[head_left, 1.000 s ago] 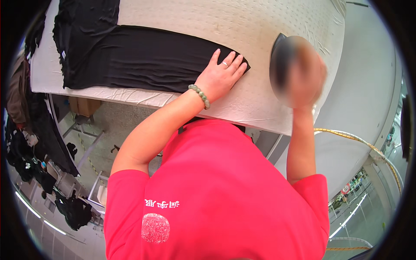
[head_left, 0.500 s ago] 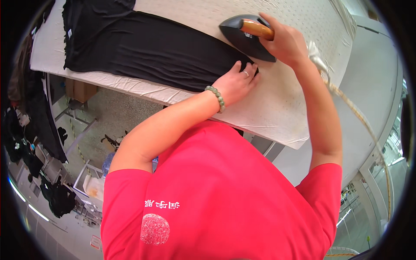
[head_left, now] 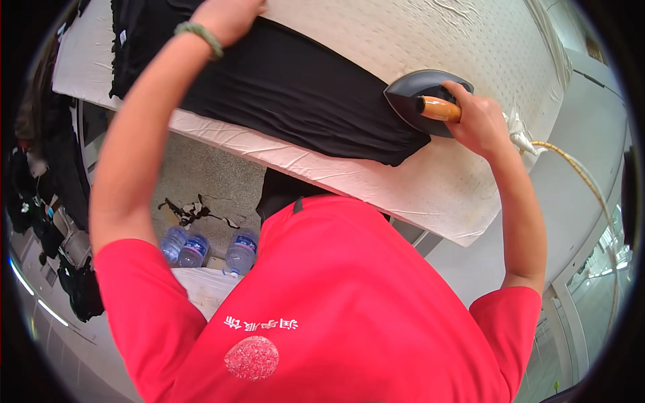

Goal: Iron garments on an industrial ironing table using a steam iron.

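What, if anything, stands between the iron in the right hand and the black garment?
Nothing visible: the right hand holds the iron by its handle, and the iron's front overlaps the edge of the black garment in this view. The left hand is away from it, near the picture's top.

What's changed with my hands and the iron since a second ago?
Your left hand has left the narrow end of the black garment and moved left, toward the view's top. The iron moved left from beyond that end to its upper edge. Your right hand still grips the iron's handle, and the garment remains on the table.
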### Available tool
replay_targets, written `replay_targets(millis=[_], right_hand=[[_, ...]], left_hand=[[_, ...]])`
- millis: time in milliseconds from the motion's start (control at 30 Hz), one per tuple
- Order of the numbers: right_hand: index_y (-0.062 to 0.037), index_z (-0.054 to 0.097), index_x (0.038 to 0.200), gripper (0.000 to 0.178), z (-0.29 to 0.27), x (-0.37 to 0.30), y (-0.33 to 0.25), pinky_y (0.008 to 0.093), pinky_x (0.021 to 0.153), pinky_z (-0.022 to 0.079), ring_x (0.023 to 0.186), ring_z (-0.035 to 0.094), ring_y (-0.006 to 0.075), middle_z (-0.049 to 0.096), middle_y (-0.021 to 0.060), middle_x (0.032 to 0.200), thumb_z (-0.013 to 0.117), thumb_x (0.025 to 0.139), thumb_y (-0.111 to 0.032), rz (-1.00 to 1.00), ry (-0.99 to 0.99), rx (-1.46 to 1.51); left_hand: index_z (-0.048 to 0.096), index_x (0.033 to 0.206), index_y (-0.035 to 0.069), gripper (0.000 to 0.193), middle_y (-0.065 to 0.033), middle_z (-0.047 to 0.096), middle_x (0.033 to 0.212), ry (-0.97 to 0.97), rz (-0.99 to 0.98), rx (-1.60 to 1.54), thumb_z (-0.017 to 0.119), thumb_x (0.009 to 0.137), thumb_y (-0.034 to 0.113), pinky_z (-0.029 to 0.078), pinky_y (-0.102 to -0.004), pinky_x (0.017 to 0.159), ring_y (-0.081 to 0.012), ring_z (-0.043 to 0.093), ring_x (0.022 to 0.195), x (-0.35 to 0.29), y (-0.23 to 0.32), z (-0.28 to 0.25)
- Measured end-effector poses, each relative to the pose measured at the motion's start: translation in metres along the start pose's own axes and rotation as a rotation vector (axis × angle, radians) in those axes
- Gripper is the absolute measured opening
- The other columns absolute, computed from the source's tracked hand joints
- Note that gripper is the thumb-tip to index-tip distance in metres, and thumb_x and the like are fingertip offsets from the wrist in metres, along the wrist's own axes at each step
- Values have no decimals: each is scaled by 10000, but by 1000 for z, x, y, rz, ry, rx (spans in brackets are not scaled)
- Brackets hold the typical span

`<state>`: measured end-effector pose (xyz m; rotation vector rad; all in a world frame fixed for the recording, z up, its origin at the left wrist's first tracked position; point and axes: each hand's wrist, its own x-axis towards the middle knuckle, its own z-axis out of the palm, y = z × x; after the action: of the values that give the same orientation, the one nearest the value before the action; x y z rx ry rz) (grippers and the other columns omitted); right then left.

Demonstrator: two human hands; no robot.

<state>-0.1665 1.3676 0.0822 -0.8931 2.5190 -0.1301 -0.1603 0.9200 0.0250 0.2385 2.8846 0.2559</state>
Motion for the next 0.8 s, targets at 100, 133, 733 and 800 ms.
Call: replay_targets(millis=[100,133,733,800], right_hand=[[-148,603,1294,521,-2,7,-11,497,713,530,808,677,413,703,193,843,760,797,-147,46,5,-3],[-145,604,1287,513,1,13,-18,497,714,530,809,677,413,704,193,844,766,800,-155,53,13,-4],[-71,649,1136,347,-21,169,-184,498,756,561,876,706,407,733,199,926,690,906,-327,206,69,-1],[-64,650,1138,362,-28,191,-204,497,763,562,888,706,407,733,202,940,682,920,-352,232,64,-3]], left_hand=[[649,1001,68,189,-161,610,1049,-136,237,-245,709,915,226,512,-448,877,-371,640,997,16,-43,-27],[655,949,67,153,-162,616,1013,-51,535,-403,711,908,204,514,-446,867,-373,638,977,17,-69,-24],[672,857,46,106,-154,642,920,-157,319,-81,729,857,135,524,-414,833,-351,643,928,43,-92,-6],[646,988,64,101,-129,655,1004,-83,379,-96,659,909,125,538,-435,760,-351,663,886,42,-103,4]])
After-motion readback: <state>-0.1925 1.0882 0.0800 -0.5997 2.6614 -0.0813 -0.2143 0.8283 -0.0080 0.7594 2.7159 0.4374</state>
